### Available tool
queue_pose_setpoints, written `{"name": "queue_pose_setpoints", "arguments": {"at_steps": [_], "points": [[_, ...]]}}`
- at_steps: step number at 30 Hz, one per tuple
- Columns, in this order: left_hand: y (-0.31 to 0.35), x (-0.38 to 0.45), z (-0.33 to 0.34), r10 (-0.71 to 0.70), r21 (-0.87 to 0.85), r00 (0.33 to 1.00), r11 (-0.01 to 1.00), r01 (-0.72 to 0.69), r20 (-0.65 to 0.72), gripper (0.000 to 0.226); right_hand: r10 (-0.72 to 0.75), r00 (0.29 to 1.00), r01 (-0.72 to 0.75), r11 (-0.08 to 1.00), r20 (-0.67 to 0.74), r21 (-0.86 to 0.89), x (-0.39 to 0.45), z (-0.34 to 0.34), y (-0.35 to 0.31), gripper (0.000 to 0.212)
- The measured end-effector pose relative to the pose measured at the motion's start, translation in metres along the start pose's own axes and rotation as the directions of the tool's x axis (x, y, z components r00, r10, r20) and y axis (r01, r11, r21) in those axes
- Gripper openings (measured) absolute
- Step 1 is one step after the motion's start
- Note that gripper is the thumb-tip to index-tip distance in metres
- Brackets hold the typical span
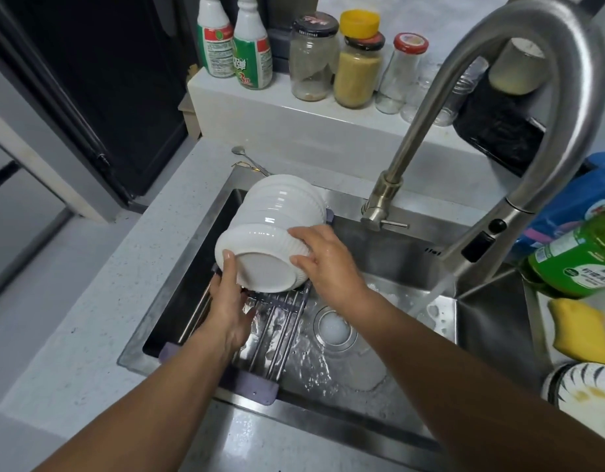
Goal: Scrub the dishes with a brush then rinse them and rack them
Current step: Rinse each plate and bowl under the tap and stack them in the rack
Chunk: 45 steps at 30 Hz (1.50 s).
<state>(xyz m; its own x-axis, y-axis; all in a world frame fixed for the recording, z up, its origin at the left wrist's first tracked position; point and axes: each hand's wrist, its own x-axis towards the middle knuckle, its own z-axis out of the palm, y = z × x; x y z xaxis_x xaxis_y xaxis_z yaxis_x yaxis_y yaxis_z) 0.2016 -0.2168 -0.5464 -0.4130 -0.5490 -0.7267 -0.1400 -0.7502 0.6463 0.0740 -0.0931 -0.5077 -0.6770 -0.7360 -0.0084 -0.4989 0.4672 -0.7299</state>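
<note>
Both hands are setting a white ribbed ceramic bowl [260, 257], tipped on its side with its base toward the camera, onto the steel-rod drying rack with purple end caps [260, 383] that spans the stainless steel sink [379, 247], against other white ribbed bowls [284, 202] already racked behind it. The left hand [226, 301] cups the lower rim with curled fingers, and the right hand [324, 257] grips the right side. Racking looks well advanced, though water runs from the curved steel faucet [546, 131] and what may be an unwashed patterned dish [587, 386] waits at the right edge.
</note>
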Motion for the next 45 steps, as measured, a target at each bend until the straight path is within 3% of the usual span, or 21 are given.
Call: {"name": "queue_pose_setpoints", "arguments": {"at_steps": [5,12,15,18,21,25,27,31,35,38,43,45], "points": [[0.01,0.001,0.008,-0.029,-0.008,0.996,1.0,0.029,-0.082,0.104,0.239,0.966,-0.238,0.971,-0.099,0.014,0.009,0.0,-0.002,0.051],[0.016,-0.003,0.021,0.049,0.052,0.975,0.998,-0.038,-0.218,0.099,0.336,0.939,-0.33,0.94,-0.07,0.08,0.006,-0.008,0.0,0.058],[0.019,-0.014,0.027,0.115,0.062,0.941,0.993,-0.1,-0.317,0.097,0.374,0.925,-0.364,0.922,-0.064,0.132,-0.002,-0.016,0.001,0.043],[0.021,-0.031,0.038,0.258,0.139,0.887,0.965,-0.22,-0.383,0.079,0.441,0.898,-0.431,0.878,-0.002,0.208,-0.018,-0.025,0.011,0.023],[0.009,-0.048,0.059,0.347,0.221,0.896,0.93,-0.292,-0.278,0.05,0.517,0.849,-0.525,0.798,0.114,0.296,-0.044,-0.042,0.027,0.013],[-0.026,-0.076,0.094,0.372,0.33,0.927,0.882,-0.336,-0.051,0.03,0.549,0.806,-0.587,0.79,0.223,0.177,-0.089,-0.086,0.056,0.006],[-0.048,-0.091,0.108,0.311,0.368,0.949,0.877,-0.308,0.053,0.022,0.562,0.787,-0.594,0.801,0.256,0.069,-0.104,-0.108,0.068,0.012],[-0.103,-0.119,0.137,0.078,0.512,0.975,0.84,-0.177,0.209,0.017,0.604,0.78,-0.595,0.797,0.166,-0.1,-0.139,-0.156,0.093,0.027],[-0.147,-0.15,0.174,-0.133,0.627,0.926,0.768,-0.129,0.354,0.029,0.626,0.779,-0.622,0.779,0.031,-0.085,-0.179,-0.199,0.121,0.026],[-0.171,-0.168,0.2,-0.235,0.708,0.862,0.682,-0.184,0.45,0.023,0.617,0.784,-0.62,0.783,-0.06,-0.05,-0.199,-0.221,0.134,0.023],[-0.217,-0.181,0.243,-0.237,0.755,0.79,0.534,-0.38,0.566,0.027,0.65,0.75,-0.651,0.758,-0.122,0.042,-0.227,-0.249,0.156,0.02],[-0.229,-0.183,0.257,-0.203,0.765,0.76,0.379,-0.52,0.617,0.034,0.642,0.753,-0.643,0.765,-0.144,0.05,-0.234,-0.255,0.162,0.019]]}}
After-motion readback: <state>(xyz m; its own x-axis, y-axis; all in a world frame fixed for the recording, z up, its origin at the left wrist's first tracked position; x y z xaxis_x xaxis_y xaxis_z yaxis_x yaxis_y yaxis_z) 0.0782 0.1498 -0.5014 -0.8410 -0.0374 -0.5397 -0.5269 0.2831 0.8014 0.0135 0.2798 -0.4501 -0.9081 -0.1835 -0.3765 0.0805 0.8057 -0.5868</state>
